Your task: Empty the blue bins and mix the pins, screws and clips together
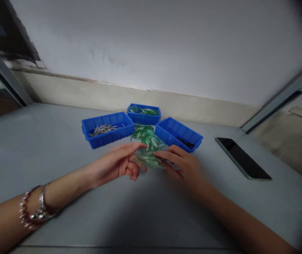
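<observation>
Looks like the left hand [121, 160] and right hand [186, 165] both have a light fingertip grip on a clear green packet [152, 161], right at the near end of the green pile [143, 132] on the tabletop [108, 215]. Imo the thin film could slip or tear if those fingers tug unevenly, spilling stuff. Long axis seems to run roughly left-right, but can't tell which end's the opening.

Desk [47, 141]: left tray [111, 137], pins [104, 129] inside; right tray [169, 137], small parts [185, 143] in near end; rear tray [145, 118] behind both, packets [148, 111] inside, wall [153, 53] beyond; packet heap [143, 132] before rear tray, between others; phone [243, 158] far right
</observation>
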The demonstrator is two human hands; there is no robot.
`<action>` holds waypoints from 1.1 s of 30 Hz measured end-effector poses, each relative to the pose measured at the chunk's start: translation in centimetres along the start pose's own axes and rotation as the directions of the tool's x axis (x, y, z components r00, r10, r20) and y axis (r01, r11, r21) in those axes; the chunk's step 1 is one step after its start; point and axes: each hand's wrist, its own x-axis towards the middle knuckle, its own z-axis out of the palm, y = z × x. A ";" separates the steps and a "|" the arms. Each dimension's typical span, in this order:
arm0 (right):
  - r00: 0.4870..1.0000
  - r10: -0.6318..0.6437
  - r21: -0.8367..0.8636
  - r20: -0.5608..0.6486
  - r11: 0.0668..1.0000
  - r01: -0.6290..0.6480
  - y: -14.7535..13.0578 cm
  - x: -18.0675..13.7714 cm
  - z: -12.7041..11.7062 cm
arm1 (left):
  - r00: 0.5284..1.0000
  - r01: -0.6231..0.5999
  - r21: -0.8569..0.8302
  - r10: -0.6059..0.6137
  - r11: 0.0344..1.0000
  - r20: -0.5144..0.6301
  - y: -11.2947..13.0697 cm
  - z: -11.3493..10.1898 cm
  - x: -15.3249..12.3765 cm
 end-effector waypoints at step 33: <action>0.973 0.177 0.279 0.146 0.937 -0.212 -0.3 0.6 0.1 | 0.876 -0.320 0.794 0.480 0.517 0.041 -0.9 0.2 0.1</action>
